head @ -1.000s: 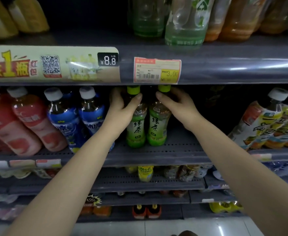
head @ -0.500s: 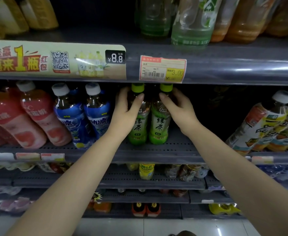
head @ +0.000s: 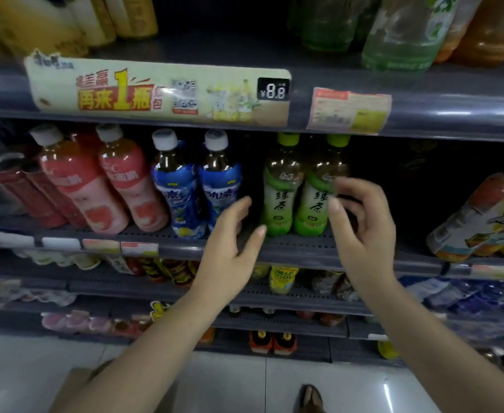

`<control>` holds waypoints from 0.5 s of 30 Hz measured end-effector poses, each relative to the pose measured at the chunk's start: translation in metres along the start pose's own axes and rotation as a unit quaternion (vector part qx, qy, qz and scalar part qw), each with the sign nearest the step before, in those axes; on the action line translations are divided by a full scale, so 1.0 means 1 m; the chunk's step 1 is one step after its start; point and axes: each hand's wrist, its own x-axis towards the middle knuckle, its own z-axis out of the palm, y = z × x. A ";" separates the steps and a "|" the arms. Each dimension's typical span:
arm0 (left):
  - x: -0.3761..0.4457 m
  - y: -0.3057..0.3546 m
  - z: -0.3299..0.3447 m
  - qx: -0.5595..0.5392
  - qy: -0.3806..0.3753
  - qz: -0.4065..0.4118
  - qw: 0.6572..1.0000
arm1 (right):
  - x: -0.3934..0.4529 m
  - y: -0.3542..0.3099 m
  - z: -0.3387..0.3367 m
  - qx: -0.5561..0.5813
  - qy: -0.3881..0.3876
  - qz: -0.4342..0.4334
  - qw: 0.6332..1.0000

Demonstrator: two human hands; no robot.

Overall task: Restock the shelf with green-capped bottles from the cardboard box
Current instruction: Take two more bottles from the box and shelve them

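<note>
Standing left along the row: two blue-labelled bottles (head: 195, 186) with white caps, then two pink-labelled bottles (head: 107, 186) leaning beside them. Hanging overhead: a promotional strip (head: 155, 92) showing an 8.8 price tag (head: 273, 89). Lying below: white floor tiles (head: 229, 383).

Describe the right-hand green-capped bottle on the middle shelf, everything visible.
The right green-capped bottle stands upright on the perforated grey shelf, close beside its twin. Clear plastic, brown tea showing at the shoulder, green and pale label with dark characters. The open right hand overlaps its right edge; contact cannot be told.
</note>
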 end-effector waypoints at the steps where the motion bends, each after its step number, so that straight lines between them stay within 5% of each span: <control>1: -0.013 -0.009 -0.007 0.011 0.001 -0.001 1.000 | -0.007 -0.006 0.010 0.015 -0.033 -0.006 0.999; 8: -0.116 -0.088 -0.067 0.074 0.143 -0.161 0.974 | -0.045 -0.046 0.136 0.170 -0.318 -0.006 0.933; 15: -0.253 -0.138 -0.129 0.137 0.337 -0.324 0.873 | -0.125 -0.095 0.270 0.276 -0.522 0.035 0.806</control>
